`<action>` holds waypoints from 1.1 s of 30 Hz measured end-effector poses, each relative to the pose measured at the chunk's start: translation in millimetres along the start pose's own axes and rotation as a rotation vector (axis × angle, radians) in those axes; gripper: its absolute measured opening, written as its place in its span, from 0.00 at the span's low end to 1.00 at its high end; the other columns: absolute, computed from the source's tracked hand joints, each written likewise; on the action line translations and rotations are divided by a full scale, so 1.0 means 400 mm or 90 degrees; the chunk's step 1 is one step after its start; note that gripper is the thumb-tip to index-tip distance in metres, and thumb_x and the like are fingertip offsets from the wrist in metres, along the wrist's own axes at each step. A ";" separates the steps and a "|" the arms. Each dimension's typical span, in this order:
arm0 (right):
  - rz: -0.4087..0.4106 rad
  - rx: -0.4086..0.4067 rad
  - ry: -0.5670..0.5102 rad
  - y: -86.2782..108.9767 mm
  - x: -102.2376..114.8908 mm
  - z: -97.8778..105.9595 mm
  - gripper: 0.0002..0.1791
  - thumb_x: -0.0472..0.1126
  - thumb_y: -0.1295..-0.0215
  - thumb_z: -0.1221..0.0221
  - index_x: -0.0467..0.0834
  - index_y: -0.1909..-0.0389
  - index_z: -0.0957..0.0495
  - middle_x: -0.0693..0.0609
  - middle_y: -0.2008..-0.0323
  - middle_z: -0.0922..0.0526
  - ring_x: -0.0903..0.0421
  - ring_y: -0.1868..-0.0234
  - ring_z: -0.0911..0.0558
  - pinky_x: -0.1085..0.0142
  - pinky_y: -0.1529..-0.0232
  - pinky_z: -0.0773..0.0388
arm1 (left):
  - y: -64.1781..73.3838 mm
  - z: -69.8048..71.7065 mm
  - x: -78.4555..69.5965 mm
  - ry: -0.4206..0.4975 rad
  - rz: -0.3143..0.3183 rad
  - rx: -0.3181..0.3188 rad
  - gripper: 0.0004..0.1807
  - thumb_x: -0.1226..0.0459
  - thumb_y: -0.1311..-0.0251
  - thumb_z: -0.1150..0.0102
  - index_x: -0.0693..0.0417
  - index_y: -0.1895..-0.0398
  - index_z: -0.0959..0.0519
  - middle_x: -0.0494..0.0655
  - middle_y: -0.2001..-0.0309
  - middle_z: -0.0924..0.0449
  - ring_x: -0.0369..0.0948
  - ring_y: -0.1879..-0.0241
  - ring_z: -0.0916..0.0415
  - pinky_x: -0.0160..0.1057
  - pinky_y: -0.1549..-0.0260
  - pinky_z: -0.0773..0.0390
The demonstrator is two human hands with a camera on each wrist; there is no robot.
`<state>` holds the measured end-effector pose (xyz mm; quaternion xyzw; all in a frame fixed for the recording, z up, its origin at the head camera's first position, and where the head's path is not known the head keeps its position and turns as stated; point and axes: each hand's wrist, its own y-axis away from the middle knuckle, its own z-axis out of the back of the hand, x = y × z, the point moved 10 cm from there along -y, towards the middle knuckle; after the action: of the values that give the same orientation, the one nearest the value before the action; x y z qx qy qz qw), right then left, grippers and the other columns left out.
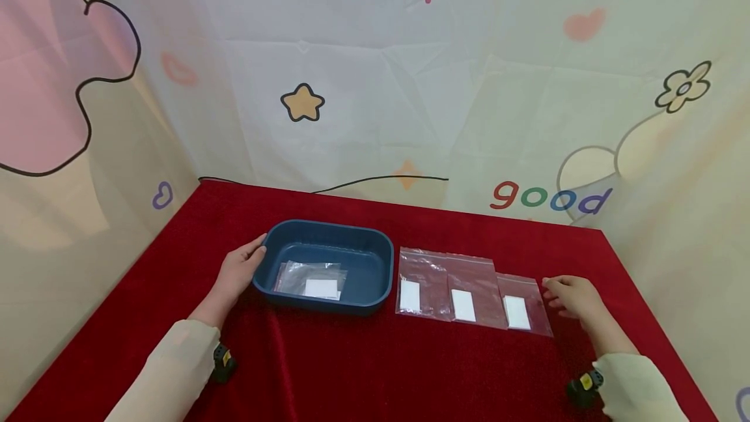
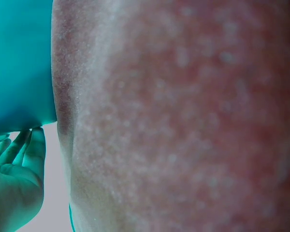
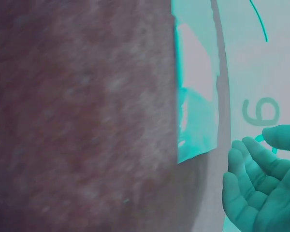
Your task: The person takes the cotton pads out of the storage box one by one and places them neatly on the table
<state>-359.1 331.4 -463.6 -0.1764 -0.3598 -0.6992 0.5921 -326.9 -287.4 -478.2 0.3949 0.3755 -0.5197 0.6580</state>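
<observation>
On the left, my left hand [image 1: 237,269] touches the left end of a blue plastic basin [image 1: 328,230]; in the left wrist view its fingers [image 2: 35,150] reach the outer wall with the tips right at it. Inside the basin lie clear zip bags [image 1: 295,272] with white cards [image 1: 321,288]. To the right of the basin, three clear zip bags lie side by side, slightly overlapping: a left one [image 1: 424,272], a middle one [image 1: 477,279] and a right one [image 1: 530,288], each with a white card inside. My right hand [image 1: 577,297] hovers beside the right bag, fingers loosely bent, holding nothing.
A red velvet cloth [image 1: 351,370] covers the table. Behind it hangs a pale printed curtain [image 1: 375,116] with a star, flower and the word "good". Dark wrist devices [image 1: 224,362] sit at both cuffs.
</observation>
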 end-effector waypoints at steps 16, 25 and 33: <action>0.039 -0.022 0.009 0.014 0.100 0.013 0.30 0.51 0.20 0.52 0.26 0.37 0.28 0.29 0.48 0.18 0.49 0.54 0.17 0.62 0.54 0.15 | -0.002 -0.001 0.002 0.004 -0.010 0.003 0.29 0.61 0.20 0.58 0.57 0.20 0.43 0.61 0.21 0.43 0.57 0.20 0.45 0.56 0.24 0.35; 0.059 -0.019 0.016 0.015 0.162 0.006 0.30 0.51 0.20 0.51 0.27 0.37 0.28 0.29 0.47 0.18 0.48 0.54 0.17 0.60 0.52 0.15 | -0.001 -0.002 0.006 0.006 -0.004 0.002 0.29 0.61 0.20 0.58 0.56 0.20 0.42 0.60 0.21 0.42 0.57 0.21 0.43 0.55 0.25 0.34; 0.098 0.016 0.006 0.006 0.218 -0.003 0.31 0.52 0.19 0.53 0.29 0.35 0.28 0.40 0.53 0.13 0.54 0.56 0.16 0.67 0.56 0.17 | 0.003 0.001 -0.005 0.010 -0.012 0.002 0.29 0.61 0.19 0.58 0.59 0.20 0.42 0.61 0.20 0.44 0.57 0.19 0.48 0.55 0.22 0.39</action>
<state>-377.1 269.2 -405.1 -0.1927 -0.3509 -0.6477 0.6483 -326.2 -287.0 -476.0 0.3964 0.3840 -0.5231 0.6495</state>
